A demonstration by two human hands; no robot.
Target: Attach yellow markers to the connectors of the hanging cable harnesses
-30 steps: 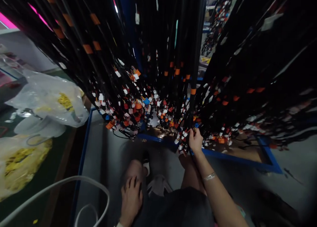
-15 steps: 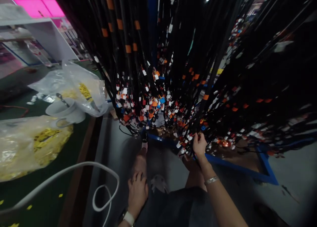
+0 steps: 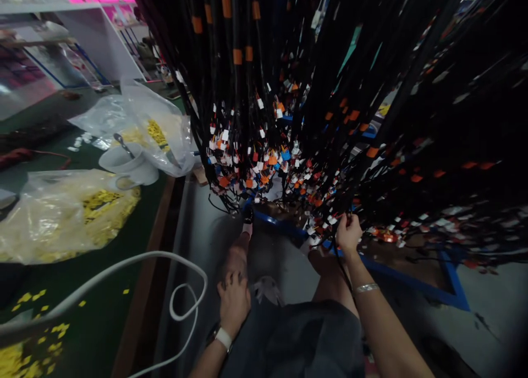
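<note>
A dense curtain of black wire harnesses (image 3: 313,108) hangs in front of me, its lower ends carrying several small white, orange and blue connectors (image 3: 268,169). My right hand (image 3: 348,234) reaches up into the lower ends with its fingers closed round a thin black wire. A bracelet shows on that wrist. My left hand (image 3: 234,300) lies flat on my left knee, fingers stretched out, holding nothing, with a white band at the wrist.
A green worktable (image 3: 94,290) stands at the left with clear bags of yellow parts (image 3: 70,213), a white cup (image 3: 127,163) and a looping white cable (image 3: 136,268). A blue frame (image 3: 412,284) lies on the grey floor under the harnesses.
The view has swung left and tilted, showing more of the table. My right hand has kept its hold among the wire ends and risen slightly. My left hand stays on the knee.
</note>
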